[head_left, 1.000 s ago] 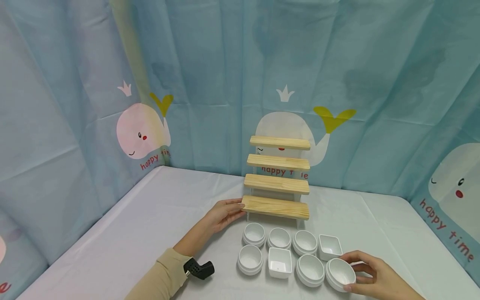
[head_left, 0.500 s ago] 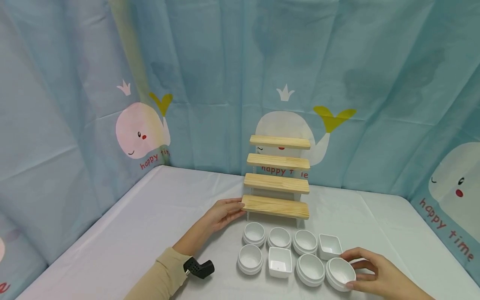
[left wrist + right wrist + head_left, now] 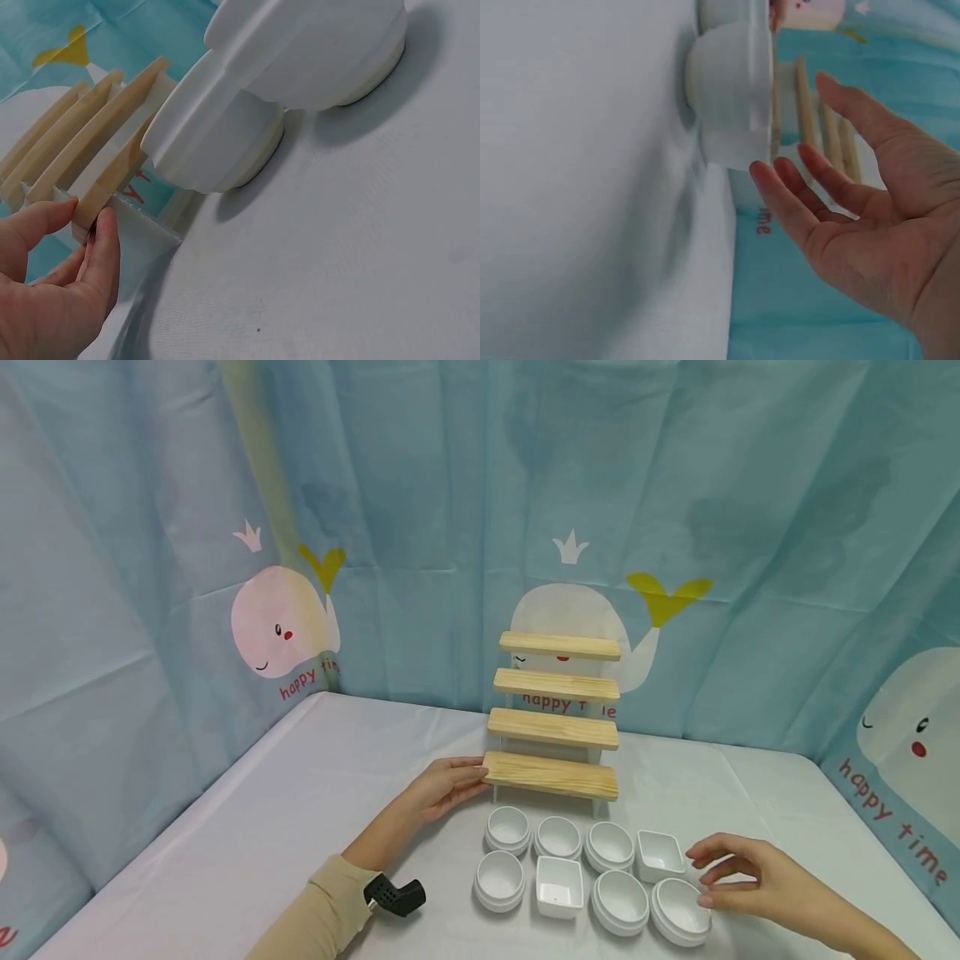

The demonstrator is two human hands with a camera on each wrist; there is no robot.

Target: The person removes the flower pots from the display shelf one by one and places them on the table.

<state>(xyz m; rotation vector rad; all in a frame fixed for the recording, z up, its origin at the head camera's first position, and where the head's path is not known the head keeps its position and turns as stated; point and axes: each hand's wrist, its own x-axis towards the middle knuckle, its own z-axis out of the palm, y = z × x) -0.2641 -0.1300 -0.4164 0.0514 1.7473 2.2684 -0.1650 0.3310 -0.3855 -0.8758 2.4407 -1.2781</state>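
A tiered display stand with several pale wooden shelves (image 3: 552, 774) stands at the middle of the table. My left hand (image 3: 444, 789) pinches the left end of its lowest shelf; in the left wrist view the thumb lies over the board (image 3: 112, 180) and the fingers under it. My right hand (image 3: 738, 877) hovers beside a white round bowl (image 3: 680, 912) at the front right, fingers spread and holding nothing. In the right wrist view its fingertips (image 3: 759, 171) are close to the bowls' rims. A white square bowl (image 3: 660, 855) sits just behind that round bowl.
Several more white bowls stand in two rows before the stand, among them a round one (image 3: 500, 880) at the left and a square one (image 3: 559, 887). A white cloth (image 3: 247, 860) covers the table. A blue whale-print curtain (image 3: 405, 527) hangs behind.
My right hand has let go of the front right round bowl and risen up and back a little. The left hand has kept its hold on the shelf.
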